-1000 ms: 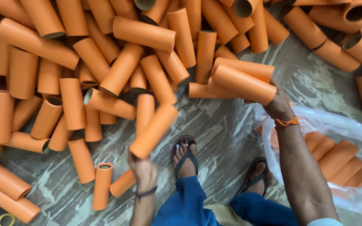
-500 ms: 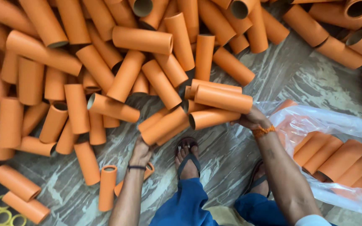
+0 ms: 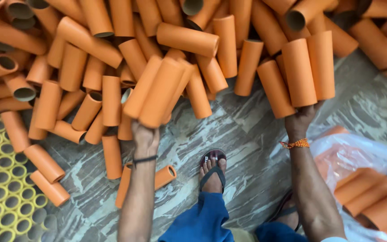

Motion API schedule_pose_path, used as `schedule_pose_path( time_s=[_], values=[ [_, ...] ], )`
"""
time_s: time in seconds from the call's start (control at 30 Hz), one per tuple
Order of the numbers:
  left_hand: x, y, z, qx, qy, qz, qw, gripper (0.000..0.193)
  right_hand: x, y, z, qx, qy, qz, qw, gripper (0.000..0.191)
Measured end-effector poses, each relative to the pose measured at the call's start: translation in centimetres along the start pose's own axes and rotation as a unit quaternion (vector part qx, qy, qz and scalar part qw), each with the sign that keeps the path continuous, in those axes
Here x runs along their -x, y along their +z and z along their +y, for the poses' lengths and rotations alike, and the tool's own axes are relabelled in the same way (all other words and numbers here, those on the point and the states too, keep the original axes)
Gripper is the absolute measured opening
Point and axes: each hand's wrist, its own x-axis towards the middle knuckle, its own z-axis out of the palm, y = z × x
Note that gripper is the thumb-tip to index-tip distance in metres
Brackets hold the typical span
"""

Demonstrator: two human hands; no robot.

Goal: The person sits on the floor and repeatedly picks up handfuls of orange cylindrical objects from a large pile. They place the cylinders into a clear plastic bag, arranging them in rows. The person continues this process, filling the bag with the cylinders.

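Orange cardboard tubes lie in a big heap (image 3: pixel 113 40) across the marbled floor (image 3: pixel 242 148). My left hand (image 3: pixel 145 136) grips a bunch of three orange tubes (image 3: pixel 157 92) by their near ends, pointing up and away. My right hand (image 3: pixel 301 121) holds two or three orange tubes (image 3: pixel 307 71) upright by their lower ends, with an orange thread band on its wrist. Both hands are raised in front of the heap, about a third of the view apart.
A clear plastic bag (image 3: pixel 363 157) holding several orange tubes lies at the lower right. Yellow tubes standing on end (image 3: pixel 1 188) fill the lower left corner. My sandalled foot (image 3: pixel 212 168) and blue trouser leg sit at bottom centre. Loose tubes (image 3: pixel 45 163) lie near it.
Both hands have lifted their tube bunches and swung them from lying sideways to pointing up. The hands have moved apart, and the view has shifted so yellow tubes show more.
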Motion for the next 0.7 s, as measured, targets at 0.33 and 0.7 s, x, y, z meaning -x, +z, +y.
schedule_pose_path(
  time_s=[0.33,0.7],
  values=[
    [8.6,2.1,-4.7,0.183,-0.087,0.057,0.978,0.047,6.1,-0.9,-5.9,-0.410,0.242,0.111,0.873,0.043],
    [3.5,13.2,-10.1,0.328,-0.107,0.108,0.932,0.028,11.2,1.7,-6.6,-0.575,0.474,0.216,0.631,0.035]
  ],
)
